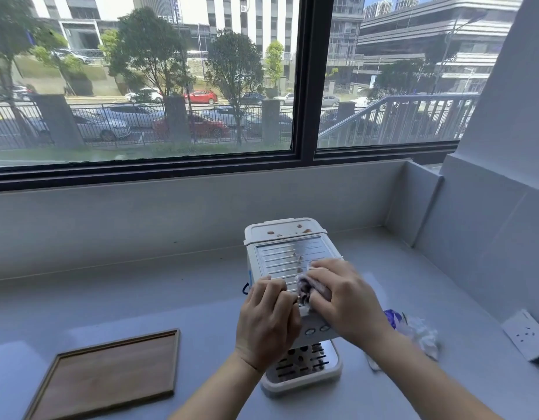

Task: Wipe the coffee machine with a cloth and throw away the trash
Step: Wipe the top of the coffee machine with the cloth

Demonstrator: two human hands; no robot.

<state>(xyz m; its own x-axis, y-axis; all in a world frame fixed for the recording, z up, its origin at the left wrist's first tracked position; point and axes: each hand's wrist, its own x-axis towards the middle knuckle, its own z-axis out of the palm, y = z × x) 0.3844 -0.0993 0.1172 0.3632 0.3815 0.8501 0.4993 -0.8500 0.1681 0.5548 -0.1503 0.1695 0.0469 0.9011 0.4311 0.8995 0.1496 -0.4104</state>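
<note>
Coffee machine (289, 259): white plastic box with ribbed metal top plate, on pale counter (141, 298), 6 o'clock in view. Front face mostly hidden by hands. Slotted drip tray (304, 368) partly covered by left wrist. Left hand (266, 316) grips front edge of top, fingers curled. Right hand (344, 298) clutches bunched purplish cloth (307, 287) on top plate, edges blurred. Crumpled white-purple trash (419, 331) at machine's 4 o'clock, part behind right wrist. Flat wooden tray (110, 377) at 8 o'clock, corner cut off.
</note>
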